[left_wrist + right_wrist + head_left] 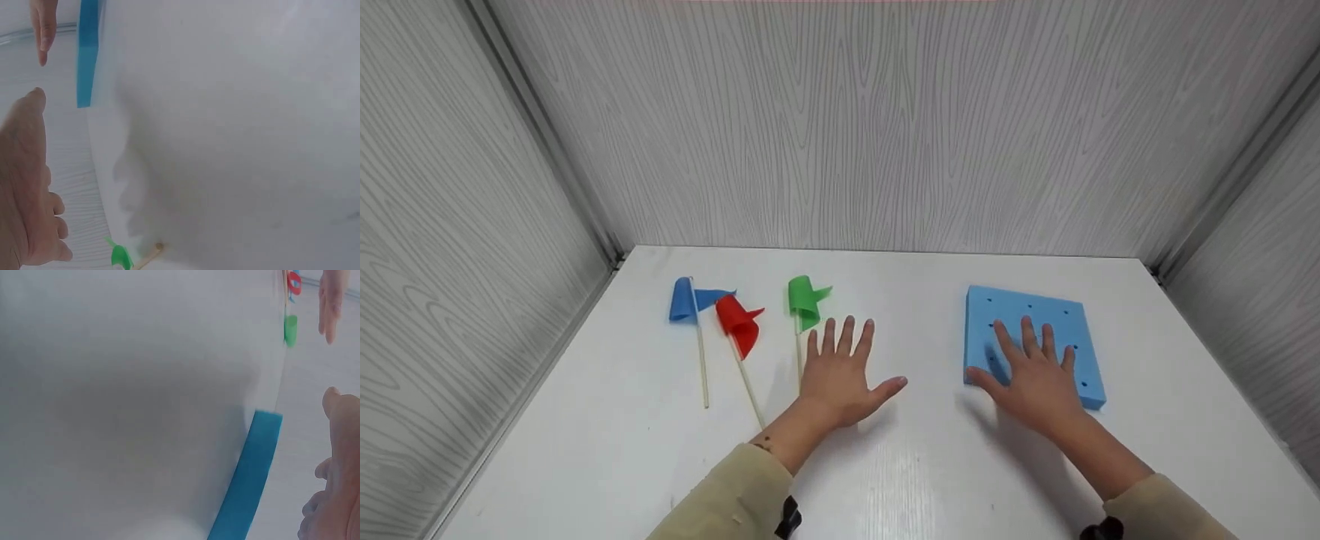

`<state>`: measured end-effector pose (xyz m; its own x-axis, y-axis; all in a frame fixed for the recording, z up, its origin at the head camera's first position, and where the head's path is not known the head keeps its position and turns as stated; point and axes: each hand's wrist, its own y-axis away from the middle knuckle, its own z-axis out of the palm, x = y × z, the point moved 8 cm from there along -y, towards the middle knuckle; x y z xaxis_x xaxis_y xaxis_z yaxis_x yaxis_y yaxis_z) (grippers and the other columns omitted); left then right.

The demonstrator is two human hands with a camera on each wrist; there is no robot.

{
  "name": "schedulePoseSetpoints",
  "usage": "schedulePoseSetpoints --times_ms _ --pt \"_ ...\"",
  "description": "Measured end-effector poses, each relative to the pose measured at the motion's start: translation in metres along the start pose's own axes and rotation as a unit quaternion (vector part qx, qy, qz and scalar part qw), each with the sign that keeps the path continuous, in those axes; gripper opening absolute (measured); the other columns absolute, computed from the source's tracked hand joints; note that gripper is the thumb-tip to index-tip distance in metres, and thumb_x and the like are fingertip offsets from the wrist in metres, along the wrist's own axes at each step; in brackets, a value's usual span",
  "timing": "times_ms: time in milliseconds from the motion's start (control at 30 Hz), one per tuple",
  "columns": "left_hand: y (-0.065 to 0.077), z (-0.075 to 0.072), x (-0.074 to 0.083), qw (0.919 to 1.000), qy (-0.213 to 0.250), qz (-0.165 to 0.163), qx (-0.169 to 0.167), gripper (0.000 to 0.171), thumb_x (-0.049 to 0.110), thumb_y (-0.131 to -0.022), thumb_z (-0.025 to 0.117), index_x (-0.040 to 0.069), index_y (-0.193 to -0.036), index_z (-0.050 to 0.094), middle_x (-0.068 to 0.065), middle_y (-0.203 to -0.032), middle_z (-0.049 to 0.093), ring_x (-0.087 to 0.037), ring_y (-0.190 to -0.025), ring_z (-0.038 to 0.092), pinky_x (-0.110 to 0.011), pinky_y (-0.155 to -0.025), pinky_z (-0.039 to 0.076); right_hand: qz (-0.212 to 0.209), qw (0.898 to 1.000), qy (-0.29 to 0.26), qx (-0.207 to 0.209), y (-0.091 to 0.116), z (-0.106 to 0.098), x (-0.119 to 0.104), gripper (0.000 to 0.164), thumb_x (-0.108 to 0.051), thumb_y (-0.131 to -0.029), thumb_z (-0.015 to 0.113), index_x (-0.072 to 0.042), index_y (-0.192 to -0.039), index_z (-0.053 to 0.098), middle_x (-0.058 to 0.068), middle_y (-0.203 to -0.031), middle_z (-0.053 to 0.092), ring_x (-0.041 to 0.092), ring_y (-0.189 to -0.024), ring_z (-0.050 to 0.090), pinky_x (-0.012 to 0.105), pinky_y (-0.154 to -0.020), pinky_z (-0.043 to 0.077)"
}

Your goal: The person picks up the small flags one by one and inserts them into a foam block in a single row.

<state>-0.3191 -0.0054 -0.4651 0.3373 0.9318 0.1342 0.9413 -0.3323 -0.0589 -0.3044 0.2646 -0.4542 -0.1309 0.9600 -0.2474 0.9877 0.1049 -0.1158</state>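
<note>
My left hand [838, 382] hovers over the table with its fingers spread, holding nothing. Just beyond its fingertips lies a green flag [804, 298] on a thin stick, whose lower end the hand hides in the head view. My right hand [1039, 386], also spread and holding nothing, is above the front part of a blue foam-like block [1027, 307] dotted with small holes. In the right wrist view the block's side [247, 478] shows below the palm. Left of the green flag lie a red flag [739, 324] and a blue flag [684, 301], each on a stick.
A white table [900, 480] carries everything. Grey wood-grain panels enclose it, with a back wall [840, 127], a left wall [457, 262] and a right wall [1267, 262]. The red flag's stick reaches to my left forearm in the head view.
</note>
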Motion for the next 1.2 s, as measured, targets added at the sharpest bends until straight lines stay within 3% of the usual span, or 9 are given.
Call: schedulePoseSetpoints --times_ms 333,600,933,1200 --pt "-0.027 -0.009 0.044 0.9994 -0.015 0.03 -0.003 0.1 0.085 -0.098 0.028 0.021 -0.172 0.012 -0.012 -0.177 0.015 -0.038 -0.162 0.011 -0.059 -0.128 0.007 0.019 1.0 -0.008 -0.005 0.009 -0.017 0.067 0.101 -0.075 -0.099 0.052 -0.01 -0.17 0.021 0.037 -0.17 0.008 0.063 -0.153 0.002 0.085 -0.112 0.001" --pt "-0.039 0.003 0.079 0.998 -0.027 0.048 -0.029 0.095 0.081 -0.1 0.031 0.023 -0.172 0.01 -0.008 -0.177 0.015 -0.034 -0.163 0.012 -0.055 -0.129 0.007 0.039 0.998 -0.015 -0.039 0.021 -0.014 0.109 0.102 -0.075 -0.099 0.052 -0.008 -0.169 0.018 0.042 -0.166 0.005 0.068 -0.15 0.0 0.088 -0.108 0.001" --pt "-0.041 0.028 0.12 0.995 -0.039 0.075 -0.053 0.093 0.083 -0.099 0.028 0.027 -0.172 0.013 -0.003 -0.177 0.018 -0.031 -0.162 0.015 -0.052 -0.13 0.011 0.066 0.995 -0.006 -0.07 0.031 0.001 0.129 0.106 -0.079 -0.096 0.053 0.0 -0.165 0.029 0.045 -0.163 0.014 0.07 -0.148 0.006 0.089 -0.107 0.006" --pt "-0.039 0.039 0.135 0.994 -0.037 0.076 -0.069 0.09 0.083 -0.1 0.028 0.03 -0.172 0.017 -0.001 -0.176 0.02 -0.031 -0.162 0.018 -0.051 -0.13 0.012 0.067 0.994 -0.007 -0.085 0.031 0.009 0.126 0.111 -0.08 -0.096 0.052 0.004 -0.164 0.025 0.042 -0.164 0.016 0.066 -0.15 0.01 0.089 -0.107 0.007"
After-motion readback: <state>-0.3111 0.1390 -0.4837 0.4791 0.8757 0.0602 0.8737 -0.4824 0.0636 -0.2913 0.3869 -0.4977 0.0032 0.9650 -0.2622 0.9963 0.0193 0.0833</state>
